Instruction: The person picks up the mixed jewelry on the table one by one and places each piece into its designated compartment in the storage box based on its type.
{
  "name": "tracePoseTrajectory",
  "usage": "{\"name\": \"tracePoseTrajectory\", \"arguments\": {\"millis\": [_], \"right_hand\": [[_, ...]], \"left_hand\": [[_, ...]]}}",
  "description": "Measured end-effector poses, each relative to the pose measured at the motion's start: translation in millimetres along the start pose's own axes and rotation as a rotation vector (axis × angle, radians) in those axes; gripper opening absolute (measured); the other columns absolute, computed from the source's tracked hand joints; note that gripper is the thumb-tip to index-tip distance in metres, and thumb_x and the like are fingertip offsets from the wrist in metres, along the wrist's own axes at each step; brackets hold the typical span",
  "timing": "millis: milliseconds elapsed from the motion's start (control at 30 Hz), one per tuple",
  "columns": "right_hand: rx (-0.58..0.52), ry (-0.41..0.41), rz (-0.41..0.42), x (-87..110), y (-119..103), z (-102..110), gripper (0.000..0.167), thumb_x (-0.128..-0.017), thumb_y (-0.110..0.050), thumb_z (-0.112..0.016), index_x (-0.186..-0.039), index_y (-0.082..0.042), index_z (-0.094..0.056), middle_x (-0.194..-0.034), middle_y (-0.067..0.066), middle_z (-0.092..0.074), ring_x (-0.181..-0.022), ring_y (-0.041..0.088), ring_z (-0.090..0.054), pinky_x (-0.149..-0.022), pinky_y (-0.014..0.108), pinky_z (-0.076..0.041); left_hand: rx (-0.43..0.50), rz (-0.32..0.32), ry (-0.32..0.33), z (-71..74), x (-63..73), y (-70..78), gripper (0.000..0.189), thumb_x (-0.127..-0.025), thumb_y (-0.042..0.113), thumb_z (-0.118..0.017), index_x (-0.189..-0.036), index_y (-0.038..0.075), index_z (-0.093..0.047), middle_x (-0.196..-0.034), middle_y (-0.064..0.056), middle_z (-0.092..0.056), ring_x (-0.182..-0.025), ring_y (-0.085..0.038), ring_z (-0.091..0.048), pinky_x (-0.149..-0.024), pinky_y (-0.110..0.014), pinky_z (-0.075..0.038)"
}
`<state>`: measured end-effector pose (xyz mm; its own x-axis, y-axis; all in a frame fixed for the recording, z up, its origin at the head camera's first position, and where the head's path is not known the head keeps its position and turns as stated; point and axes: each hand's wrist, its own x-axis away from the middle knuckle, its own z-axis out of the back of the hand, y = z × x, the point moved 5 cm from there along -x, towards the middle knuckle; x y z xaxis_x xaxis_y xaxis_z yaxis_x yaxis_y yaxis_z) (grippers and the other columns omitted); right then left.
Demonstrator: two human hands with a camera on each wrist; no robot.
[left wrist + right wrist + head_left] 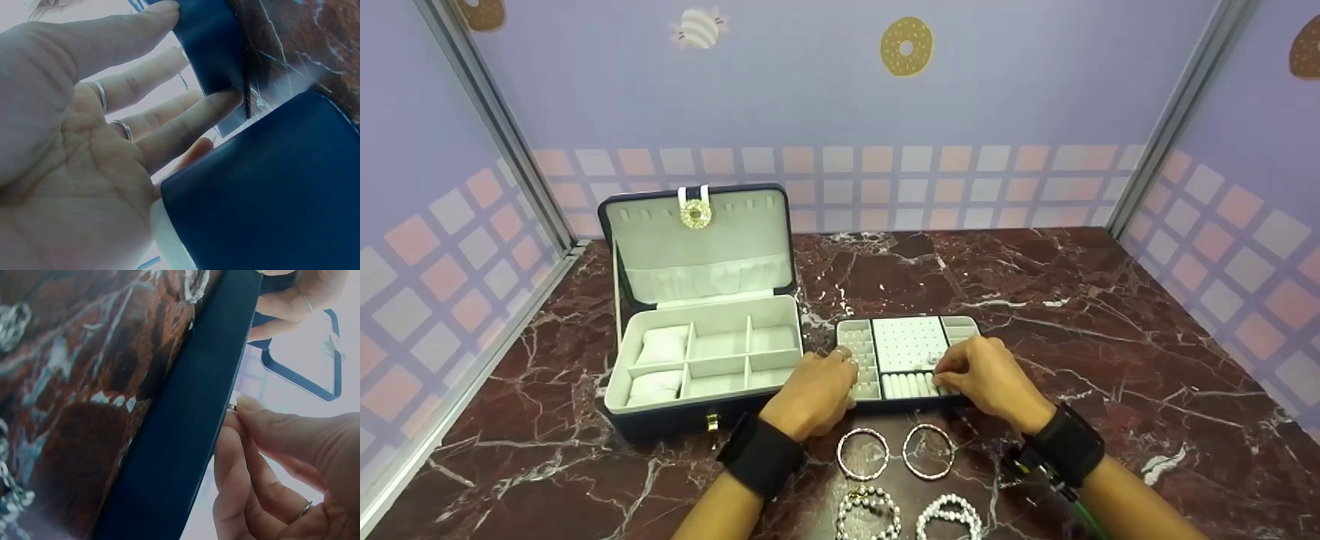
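Observation:
A shallow jewellery tray (911,406) with dark blue sides and pale compartments lies on the marble surface. My left hand (817,390) holds its left end, with the thumb (129,34) against the dark wall and fingers over the rim. My right hand (986,379) is at the right end of the white ring rolls (907,385). Its thumb and forefinger pinch what looks like a small ring (232,406); only a gold-coloured bit shows. Beside those fingertips, a sparkling piece (933,358) sits at the corner of the dotted panel (910,341).
Left of the tray stands a jewellery box (660,426), lid raised, with two white cushions (664,345) in its left compartments. In front of the tray lie two thin bangles (863,475) and beaded bracelets (949,515). Patterned panels (825,97) enclose the back and sides.

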<state>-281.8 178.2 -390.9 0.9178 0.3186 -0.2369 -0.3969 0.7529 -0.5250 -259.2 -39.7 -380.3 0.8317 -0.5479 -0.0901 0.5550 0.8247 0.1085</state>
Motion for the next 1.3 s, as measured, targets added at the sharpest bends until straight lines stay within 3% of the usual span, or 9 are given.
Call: {"name": "tracePoseTrajectory", "arguments": {"millis": [367, 700, 933, 1300], "right_hand": [[0.043, -0.025, 0.031, 1.2, -3, 0, 0.01, -0.078, -0.003, -0.082, -0.082, -0.012, -0.082, -0.08, 0.003, -0.079, -0.064, 0.008, -0.069, -0.061, 0.022, -0.059], [0.037, -0.012, 0.099, 4.3, -3, 10, 0.006, -0.08, -0.006, -0.082, -0.084, -0.01, -0.081, -0.082, 0.003, -0.077, -0.066, 0.007, -0.066, -0.061, 0.019, -0.056], [0.053, -0.104, 0.036, 10.9, 3, 25, 0.006, -0.083, -0.004, -0.079, -0.086, -0.009, -0.079, -0.078, 0.0, -0.075, -0.065, 0.005, -0.062, -0.061, 0.02, -0.055], [0.067, -0.217, 0.054, 27.7, 11, 43, 0.005, -0.084, -0.007, -0.078, -0.087, -0.011, -0.077, -0.075, -0.004, -0.072, -0.062, 0.002, -0.058, -0.058, 0.019, -0.052]], "left_hand": [[0.009, 0.014, -0.013, -0.6, -2.3, -1.0, 0.018, -0.089, 0.019, -0.076, -0.099, 0.006, -0.069, -0.109, -0.009, -0.065, -0.098, -0.027, -0.067, -0.1, -0.044, -0.052], [0.001, -0.004, 0.004, -0.7, -1.4, -0.9, 0.017, -0.088, 0.018, -0.076, -0.095, 0.006, -0.068, -0.112, -0.01, -0.067, -0.096, -0.029, -0.068, -0.098, -0.045, -0.053], [0.03, -0.005, 0.0, -0.8, -2.7, -0.4, 0.016, -0.088, 0.017, -0.077, -0.095, 0.006, -0.068, -0.107, -0.008, -0.065, -0.094, -0.026, -0.067, -0.097, -0.044, -0.052], [0.041, 0.015, -0.008, -0.1, -1.4, -1.3, 0.015, -0.088, 0.017, -0.077, -0.094, 0.006, -0.068, -0.109, -0.009, -0.066, -0.093, -0.027, -0.067, -0.098, -0.045, -0.052]]}}
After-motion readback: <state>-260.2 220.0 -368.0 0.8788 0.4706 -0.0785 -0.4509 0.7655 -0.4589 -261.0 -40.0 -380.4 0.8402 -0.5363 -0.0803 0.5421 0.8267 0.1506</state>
